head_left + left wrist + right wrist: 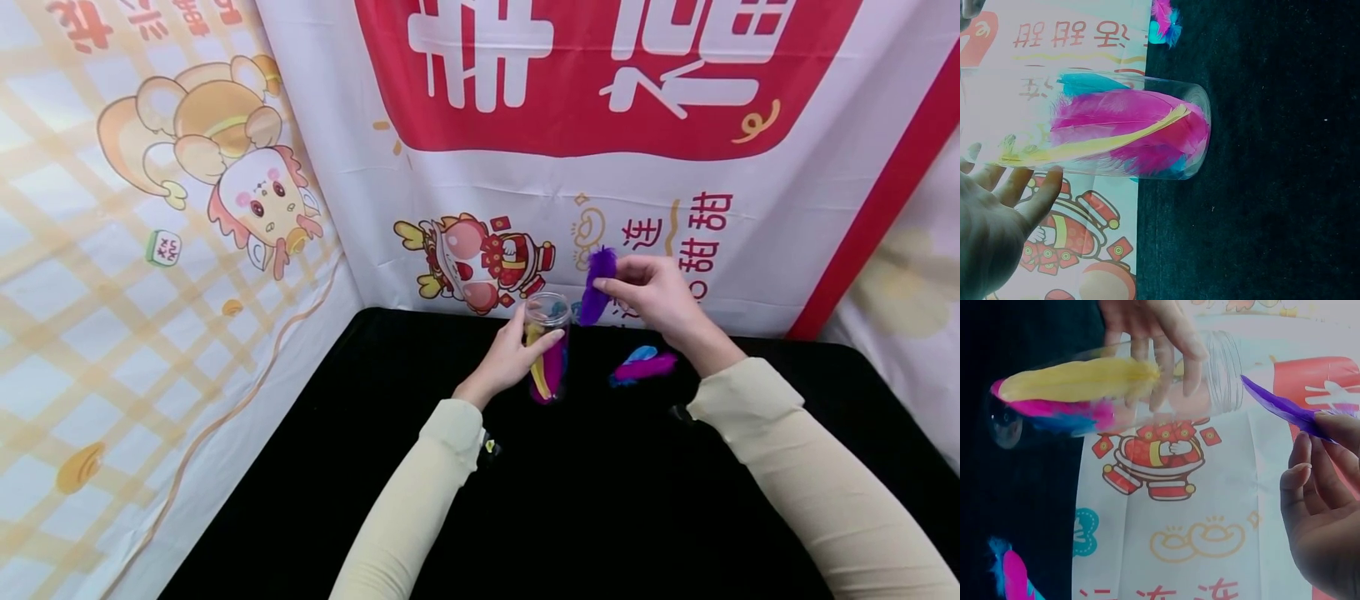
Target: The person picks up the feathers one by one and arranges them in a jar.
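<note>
My left hand (506, 354) grips a clear, open-topped jar (548, 302), its thumb across the near side. Inside, through the wall, show a yellow feather (1097, 145), magenta feathers (1107, 115) and blue ones (1063, 422), bunched toward the bottom. Between thumb and fingers, my right hand (654, 293) pinches a purple feather (597, 287), raised just right of the jar's mouth. In the right wrist view the feather's pointed tip (1247, 381) is right at the threaded rim (1229, 372).
A loose magenta feather (651, 367) and blue feathers (639, 356) lie on the black table (570, 500), to the right of the jar. Behind the table hangs a printed white and red cloth (480, 192); another patterned cloth (112, 333) runs along the left side.
</note>
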The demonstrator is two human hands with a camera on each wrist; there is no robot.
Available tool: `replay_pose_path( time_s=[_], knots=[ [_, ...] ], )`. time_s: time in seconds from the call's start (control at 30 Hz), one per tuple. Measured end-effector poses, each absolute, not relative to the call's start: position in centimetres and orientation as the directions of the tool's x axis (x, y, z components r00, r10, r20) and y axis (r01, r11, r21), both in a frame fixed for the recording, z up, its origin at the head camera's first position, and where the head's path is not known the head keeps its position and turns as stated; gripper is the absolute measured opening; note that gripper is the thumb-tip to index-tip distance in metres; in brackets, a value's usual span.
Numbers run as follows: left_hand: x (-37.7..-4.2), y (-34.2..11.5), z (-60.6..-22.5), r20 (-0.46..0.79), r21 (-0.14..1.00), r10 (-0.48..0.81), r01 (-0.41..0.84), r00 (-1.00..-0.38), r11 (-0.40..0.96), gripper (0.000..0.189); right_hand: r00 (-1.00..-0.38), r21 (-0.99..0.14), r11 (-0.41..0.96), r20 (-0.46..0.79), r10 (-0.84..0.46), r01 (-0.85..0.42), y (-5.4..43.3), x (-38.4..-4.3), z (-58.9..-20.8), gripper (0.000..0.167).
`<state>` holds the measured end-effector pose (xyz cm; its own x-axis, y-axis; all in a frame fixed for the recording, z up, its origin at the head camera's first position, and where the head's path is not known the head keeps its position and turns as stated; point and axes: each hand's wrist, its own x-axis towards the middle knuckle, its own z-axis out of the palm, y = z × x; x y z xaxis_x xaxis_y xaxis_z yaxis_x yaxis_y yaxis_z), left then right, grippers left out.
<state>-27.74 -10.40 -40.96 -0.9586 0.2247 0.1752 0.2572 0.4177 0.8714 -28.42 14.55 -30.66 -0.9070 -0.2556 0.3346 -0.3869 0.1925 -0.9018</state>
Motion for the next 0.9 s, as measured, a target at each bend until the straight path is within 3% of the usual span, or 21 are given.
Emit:
replay_pose_path(
  time_s=[0.27,0.9],
  knots=[
    [-27.8,-10.5,-41.0,0.180,0.881,0.240,0.265,-0.954,0.391,0.084,-0.881,-0.871,0.184,0.413,-0.230,-0.456,13.1,-28.7,-30.2,0.022],
    [-27.7,-10.4,-40.9,0.161,0.890,0.238,0.246,-0.958,0.385,0.081,-0.862,-0.838,0.226,0.446,-0.240,-0.497,10.5,-29.6,-30.1,0.017]
  ],
)
